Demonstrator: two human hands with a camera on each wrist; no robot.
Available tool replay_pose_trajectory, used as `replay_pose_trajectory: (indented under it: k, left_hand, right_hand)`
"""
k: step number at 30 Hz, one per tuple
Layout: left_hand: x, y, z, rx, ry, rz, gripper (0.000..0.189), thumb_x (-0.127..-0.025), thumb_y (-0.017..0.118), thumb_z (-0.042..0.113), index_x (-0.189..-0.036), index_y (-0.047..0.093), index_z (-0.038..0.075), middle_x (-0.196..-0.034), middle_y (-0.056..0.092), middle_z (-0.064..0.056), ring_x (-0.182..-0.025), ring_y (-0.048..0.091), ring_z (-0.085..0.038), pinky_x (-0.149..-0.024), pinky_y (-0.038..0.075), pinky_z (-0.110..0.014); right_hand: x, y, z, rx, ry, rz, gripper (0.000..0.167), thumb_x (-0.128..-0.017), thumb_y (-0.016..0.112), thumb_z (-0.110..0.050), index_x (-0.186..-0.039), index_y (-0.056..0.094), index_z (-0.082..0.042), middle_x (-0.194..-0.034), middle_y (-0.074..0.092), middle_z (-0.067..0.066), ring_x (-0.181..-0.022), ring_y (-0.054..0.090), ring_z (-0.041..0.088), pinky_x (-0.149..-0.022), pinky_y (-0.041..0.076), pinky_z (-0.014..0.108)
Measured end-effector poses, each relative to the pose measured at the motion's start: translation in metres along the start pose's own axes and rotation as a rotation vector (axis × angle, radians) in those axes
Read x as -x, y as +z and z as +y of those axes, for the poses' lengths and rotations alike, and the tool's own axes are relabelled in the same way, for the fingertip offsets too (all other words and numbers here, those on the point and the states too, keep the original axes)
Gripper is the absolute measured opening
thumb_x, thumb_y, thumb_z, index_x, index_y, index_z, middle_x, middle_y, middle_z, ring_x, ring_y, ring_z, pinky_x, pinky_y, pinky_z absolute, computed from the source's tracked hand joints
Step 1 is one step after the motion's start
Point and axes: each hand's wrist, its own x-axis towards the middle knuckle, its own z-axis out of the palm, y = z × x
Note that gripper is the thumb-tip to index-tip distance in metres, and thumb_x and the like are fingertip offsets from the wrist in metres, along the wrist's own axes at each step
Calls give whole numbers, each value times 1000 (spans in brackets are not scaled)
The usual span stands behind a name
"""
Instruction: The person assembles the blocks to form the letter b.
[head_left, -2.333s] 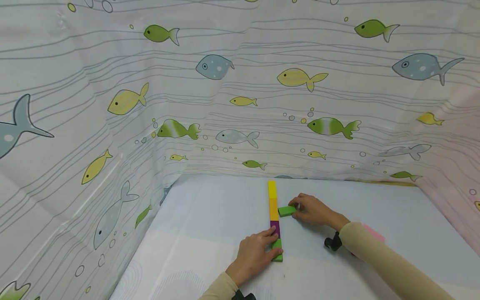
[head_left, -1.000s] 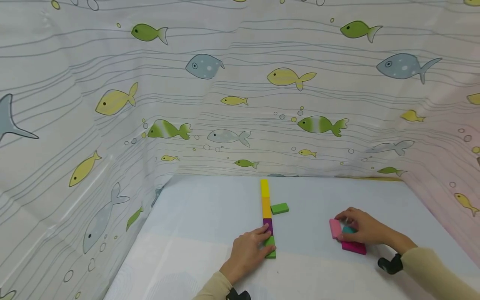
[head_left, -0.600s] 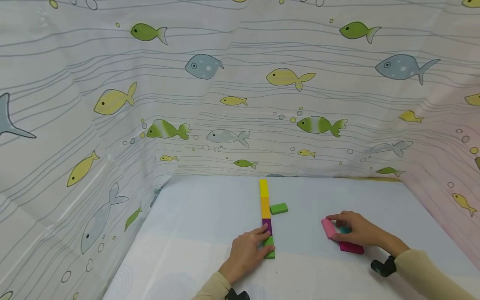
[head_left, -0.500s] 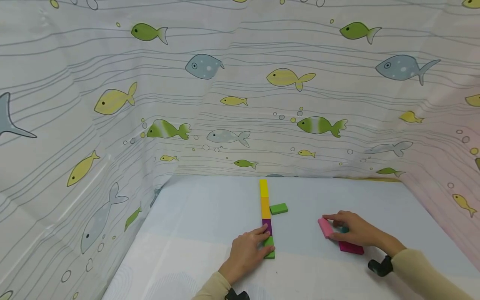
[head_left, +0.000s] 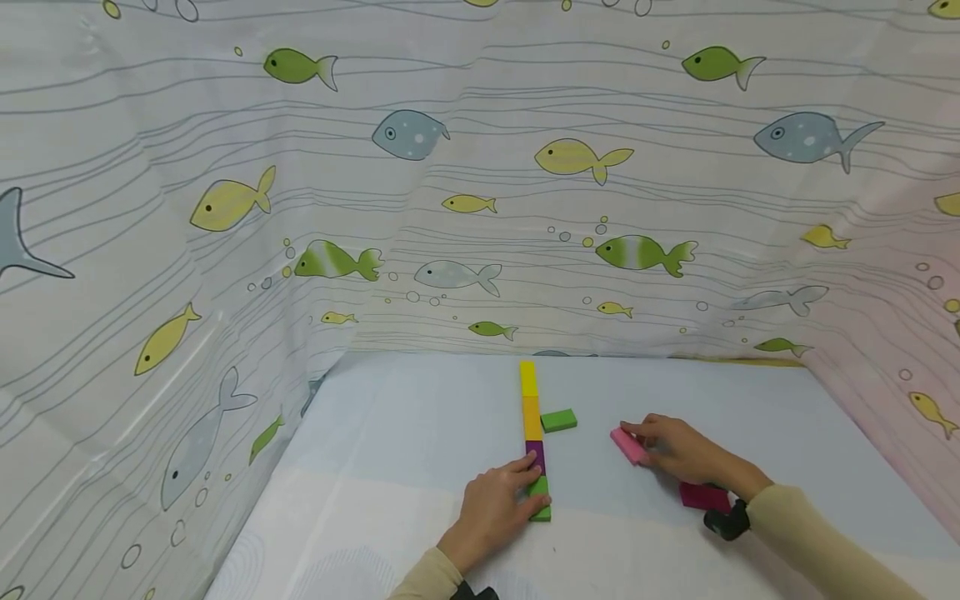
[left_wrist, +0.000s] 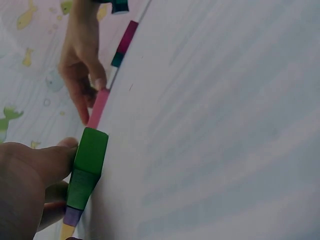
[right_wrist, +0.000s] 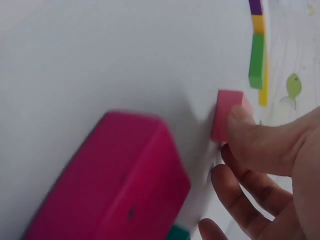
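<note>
In the head view my right hand (head_left: 678, 446) pinches a pink block (head_left: 628, 446) between thumb and fingers, right of a line of blocks. The right wrist view shows the thumb on the near face of that pink block (right_wrist: 228, 115). My left hand (head_left: 495, 508) rests its fingertips on the near part of the line, touching a purple block (head_left: 535, 454) and a green block (head_left: 540, 486). An orange block (head_left: 532, 418) and a yellow block (head_left: 528, 378) continue the line away from me. Another green block (head_left: 558, 420) lies crosswise at the orange block's right side.
A magenta block (head_left: 703, 497) lies under the right forearm on the white table (head_left: 390, 433). Beside it is a teal block (left_wrist: 117, 60), hidden in the head view. A fish-patterned sheet (head_left: 480, 233) rises behind and at both sides.
My right hand let go of the crosswise green block, went right to the pink block, and has brought it back leftward, away from the magenta block. My left hand stays at the line.
</note>
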Motion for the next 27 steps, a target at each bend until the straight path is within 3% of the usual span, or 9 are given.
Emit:
replay_pose_trajectory:
  k: [3, 9, 19, 27]
  left_hand:
    - [0, 0, 0, 4, 1, 3, 46, -92, 82, 44, -129, 78, 17, -143, 70, 5, -116, 76, -29, -72, 59, -31]
    - [0, -1, 1, 2, 6, 10, 45, -92, 82, 43, -128, 79, 16, -142, 70, 4, -114, 77, -29, -70, 58, -29]
    - [1, 0, 1, 1, 2, -5, 46, -92, 82, 43, -129, 78, 17, -143, 70, 4, -116, 76, -28, -72, 59, -29]
    - [0, -1, 1, -29, 10, -3, 46, -93, 81, 44, -130, 78, 17, -143, 70, 4, -116, 76, -26, -73, 60, -30]
  right_hand:
    - [-6, 2, -4, 6, 17, 20, 51, -97, 78, -17, -144, 65, -3, -109, 68, -4, -92, 59, 7, -78, 52, 26]
    - [-16, 9, -15, -8, 140, 21, 59, -95, 81, -29, -145, 64, -4, -105, 66, -7, -93, 61, 10, -76, 52, 25]
    - [-34, 19, -18, 35, 195, 74, 42, -93, 82, -20, -133, 72, -8, -103, 71, -8, -91, 64, 9, -81, 57, 28]
    - [-48, 22, -19, 35, 252, 88, 40, -93, 82, -20, -129, 74, -6, -100, 72, -4, -88, 61, 11, -76, 53, 31]
